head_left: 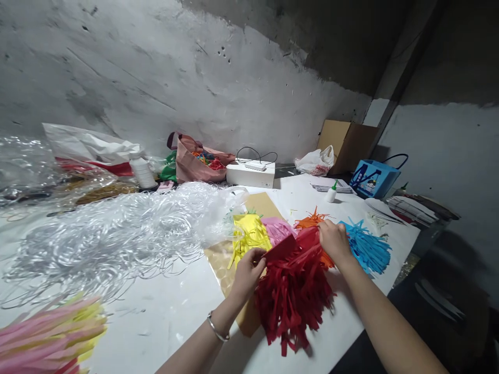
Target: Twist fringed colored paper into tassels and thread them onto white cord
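Between my two hands hangs a fringed piece of dark red tissue paper [294, 291], its uncut band on top and its strips drooping toward me. My left hand [249, 272], with a bracelet on the wrist, pinches the band's left end. At the other end, my right hand [334, 240] has its fingers closed on the red paper. Just behind lie fringed tissue bundles: yellow [249, 235], pink [277, 230], orange [311, 220] and blue [368, 246]. A tan sheet [222, 267] lies partly under them.
A heap of white ribbon [117, 234] covers the table's left. Pink and yellow tissue strips [50, 332] show at the lower left. Farther back are a glue bottle [331, 193], a blue bag [376, 178], a white box [249, 174], a pink bag [195, 163] and a cardboard box [346, 143].
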Motion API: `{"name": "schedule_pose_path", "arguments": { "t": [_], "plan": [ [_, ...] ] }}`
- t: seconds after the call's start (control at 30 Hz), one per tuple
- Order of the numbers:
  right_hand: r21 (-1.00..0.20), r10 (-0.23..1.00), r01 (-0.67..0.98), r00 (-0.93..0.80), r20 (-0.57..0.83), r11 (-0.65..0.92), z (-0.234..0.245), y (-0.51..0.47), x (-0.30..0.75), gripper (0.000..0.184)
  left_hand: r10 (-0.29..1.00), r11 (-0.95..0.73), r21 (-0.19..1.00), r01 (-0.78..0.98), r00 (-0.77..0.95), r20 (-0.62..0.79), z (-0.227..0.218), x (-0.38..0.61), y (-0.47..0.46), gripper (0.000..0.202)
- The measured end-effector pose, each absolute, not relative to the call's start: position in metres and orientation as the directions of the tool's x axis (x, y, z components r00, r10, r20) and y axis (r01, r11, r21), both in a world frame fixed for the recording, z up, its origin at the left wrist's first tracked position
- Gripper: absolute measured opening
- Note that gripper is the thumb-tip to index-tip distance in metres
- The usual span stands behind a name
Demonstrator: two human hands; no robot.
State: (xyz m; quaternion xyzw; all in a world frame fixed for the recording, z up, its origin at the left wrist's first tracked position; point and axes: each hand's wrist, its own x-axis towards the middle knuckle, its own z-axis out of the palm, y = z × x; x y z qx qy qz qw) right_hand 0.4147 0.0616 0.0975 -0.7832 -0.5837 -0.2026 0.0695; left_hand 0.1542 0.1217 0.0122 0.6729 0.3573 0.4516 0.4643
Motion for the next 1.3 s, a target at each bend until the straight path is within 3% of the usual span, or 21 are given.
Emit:
{"name": "schedule_pose_path", "arguments": {
  "t": [0.2,0.37,0.5,0.6,0.7,0.8,0.93,1.03,1.13,1.23,1.3],
  "plan": [
    [0.093,0.809,0.875,0.393,0.436,-0.475,0.094,0.039,0.47,0.024,0.947,-0.091,0.989,-0.112,0.298,0.121,0.0,0.146,0.144,0.031],
    [0.073,0.704,0.811,0.455,0.545,-0.58,0.108,0.008,0.505,0.025,0.963,0.035,0.995,-0.098,0.27,-0.007,-0.013,0.146,0.168,0.032],
    [0.069,0.611,0.767,0.45,0.651,-0.639,0.132,-0.021,0.521,0.027,0.966,0.009,1.0,-0.01,0.258,-0.007,-0.014,0.146,0.182,0.02],
    [0.088,0.58,0.761,0.409,0.705,-0.643,0.151,-0.042,0.516,0.028,0.971,-0.118,0.992,0.049,0.216,0.105,0.0,0.147,0.18,0.018],
    [0.195,0.631,0.841,0.204,0.749,-0.504,0.168,-0.059,0.49,0.025,0.933,-0.307,0.948,0.083,0.221,0.282,0.028,0.155,0.156,0.028],
    [0.386,0.681,0.898,-0.147,0.717,-0.213,0.181,-0.069,0.444,0.022,0.834,-0.475,0.878,0.064,0.35,0.426,0.065,0.166,0.111,0.051],
    [0.539,0.648,0.827,-0.499,0.576,0.158,0.188,-0.075,0.372,0.025,0.545,-0.716,0.698,-0.008,0.618,0.567,0.106,0.172,0.052,0.088],
    [0.539,0.568,0.77,-0.626,0.535,0.342,0.191,-0.079,0.327,0.025,0.384,-0.809,0.583,-0.078,0.681,0.624,0.118,0.163,0.029,0.09],
    [0.487,0.497,0.735,-0.678,0.541,0.472,0.196,-0.081,0.295,0.026,0.483,-0.687,0.714,-0.132,0.651,0.585,0.114,0.148,0.02,0.081],
    [0.386,0.462,0.725,-0.672,0.578,0.57,0.203,-0.079,0.273,0.024,0.639,-0.356,0.909,-0.218,0.653,0.407,0.102,0.126,0.017,0.076],
    [0.291,0.457,0.731,-0.635,0.623,0.617,0.205,-0.073,0.262,0.024,0.676,-0.122,0.965,-0.231,0.692,0.251,0.094,0.106,0.015,0.065]
  ]
}}
